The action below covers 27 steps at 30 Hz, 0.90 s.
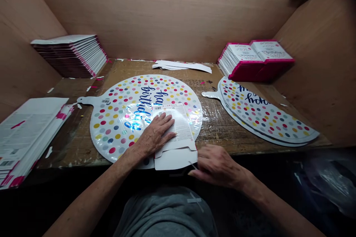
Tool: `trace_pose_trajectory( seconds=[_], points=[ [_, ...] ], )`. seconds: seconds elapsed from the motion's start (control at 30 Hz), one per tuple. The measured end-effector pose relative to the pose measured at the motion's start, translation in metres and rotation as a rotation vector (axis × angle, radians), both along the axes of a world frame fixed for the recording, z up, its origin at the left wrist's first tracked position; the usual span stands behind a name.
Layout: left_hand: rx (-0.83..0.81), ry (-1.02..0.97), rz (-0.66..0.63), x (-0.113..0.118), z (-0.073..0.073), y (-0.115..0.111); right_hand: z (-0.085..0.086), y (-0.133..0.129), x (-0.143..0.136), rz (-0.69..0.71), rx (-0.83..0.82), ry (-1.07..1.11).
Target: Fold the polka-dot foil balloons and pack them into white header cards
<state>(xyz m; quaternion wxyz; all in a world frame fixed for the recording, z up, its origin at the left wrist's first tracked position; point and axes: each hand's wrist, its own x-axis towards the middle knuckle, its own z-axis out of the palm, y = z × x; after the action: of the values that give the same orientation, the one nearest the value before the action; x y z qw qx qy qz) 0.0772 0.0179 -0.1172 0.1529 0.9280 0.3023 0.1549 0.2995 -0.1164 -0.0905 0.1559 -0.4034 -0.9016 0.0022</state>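
Note:
A flat white printed cardboard packet [182,129] lies on a foil balloon [111,118] with coloured dots and blue lettering. My left hand [161,131] rests on the packet, fingers stretched out and pressing it down. The packet's plain white flap [175,160] points toward me, at the table's front edge. Beside the right edge of this flap, my right hand [213,164] is closed, fingers curled and slightly blurred. A thin pale strip [192,165] sticks out from its fingers over the flap; the rest of it is hidden.
At back left stands a stack of packets [69,53]; more printed packets [27,133] lie at front left. Pink-edged packets [254,59] stand at back right, behind folded dotted balloons [267,114]. White paper strips [182,66] lie along the back. Wooden panels [155,11] enclose the table.

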Motion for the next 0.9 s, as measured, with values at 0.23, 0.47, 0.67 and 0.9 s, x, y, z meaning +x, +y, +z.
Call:
trace_pose_trajectory(
  seconds=[0.23,0.47,0.67,0.9],
  points=[
    [0.096,-0.262,0.031,-0.005,0.001,-0.019,-0.037,-0.007,-0.005,-0.054,0.272,0.116],
    [0.03,-0.223,-0.078,-0.043,0.007,-0.073,-0.041,0.004,-0.015,-0.068,0.249,0.263],
    [0.061,-0.219,0.46,-0.022,-0.008,-0.07,-0.033,0.017,-0.032,-0.373,0.091,0.417],
    [0.036,-0.328,0.689,-0.003,-0.012,-0.078,-0.037,-0.009,-0.002,-0.188,0.273,0.245]
  ],
)
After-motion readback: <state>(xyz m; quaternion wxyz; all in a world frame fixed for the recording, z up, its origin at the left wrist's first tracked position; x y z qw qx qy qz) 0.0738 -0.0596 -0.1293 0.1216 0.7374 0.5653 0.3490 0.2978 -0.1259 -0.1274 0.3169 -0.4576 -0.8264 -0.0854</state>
